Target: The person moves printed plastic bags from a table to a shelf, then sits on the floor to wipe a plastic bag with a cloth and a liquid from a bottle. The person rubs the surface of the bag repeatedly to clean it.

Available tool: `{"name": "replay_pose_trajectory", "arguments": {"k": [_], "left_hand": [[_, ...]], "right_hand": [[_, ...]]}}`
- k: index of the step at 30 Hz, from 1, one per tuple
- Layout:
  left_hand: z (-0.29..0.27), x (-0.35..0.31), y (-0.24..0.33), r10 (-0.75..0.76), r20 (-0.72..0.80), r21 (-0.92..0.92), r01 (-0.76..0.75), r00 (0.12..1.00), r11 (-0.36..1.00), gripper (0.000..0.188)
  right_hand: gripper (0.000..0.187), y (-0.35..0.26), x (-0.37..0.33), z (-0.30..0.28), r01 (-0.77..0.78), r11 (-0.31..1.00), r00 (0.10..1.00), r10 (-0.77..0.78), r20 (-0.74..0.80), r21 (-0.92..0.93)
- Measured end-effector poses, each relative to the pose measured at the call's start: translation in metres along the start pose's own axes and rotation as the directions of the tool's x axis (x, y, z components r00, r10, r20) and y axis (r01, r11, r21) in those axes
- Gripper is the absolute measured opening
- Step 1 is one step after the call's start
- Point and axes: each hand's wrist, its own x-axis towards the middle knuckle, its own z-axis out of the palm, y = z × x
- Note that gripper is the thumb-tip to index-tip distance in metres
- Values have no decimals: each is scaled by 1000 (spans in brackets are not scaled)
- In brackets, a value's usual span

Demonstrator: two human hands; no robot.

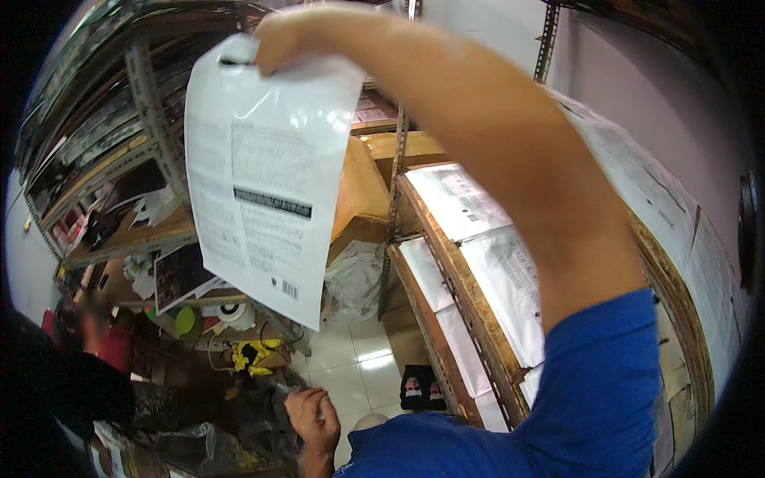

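Left shelves [119, 199]: cluttered metal racks, boxes, papers.
Bag [263, 199]: we see a white plastic mailer bag with printed label, hanging high, already lifted.
Right hand [279, 40]: pinched shut on the bag's top edge.
Left hand [312, 418]: low, closed on dark plastic wrap [255, 414]; grip unclear.
Right shelves [470, 303]: stacked white mailers; placing looks undone.

Printed bag [267, 183] left of shelf [470, 295]
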Motion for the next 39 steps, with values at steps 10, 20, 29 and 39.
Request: {"name": "replay_pose_trajectory", "arguments": {"k": [10, 20, 29, 39], "left_hand": [[168, 9, -116, -52, 467, -143, 134, 883, 981, 7], [305, 96, -200, -72, 714, -122, 225, 697, 967, 17], [371, 157, -230, -116, 767, -91, 286, 631, 954, 15], [405, 131, -222, -46, 880, -84, 250, 474, 965, 21]], "right_hand": [[77, 244, -55, -122, -728, 644, 645, 760, 84, -236], [39, 424, -198, -129, -918, 364, 395, 880, -265, -158], [23, 488, -239, -76, -940, 158, 224, 954, -198, -303], [21, 510, -279, -49, -913, 111, 230, 935, -270, -392]]}}
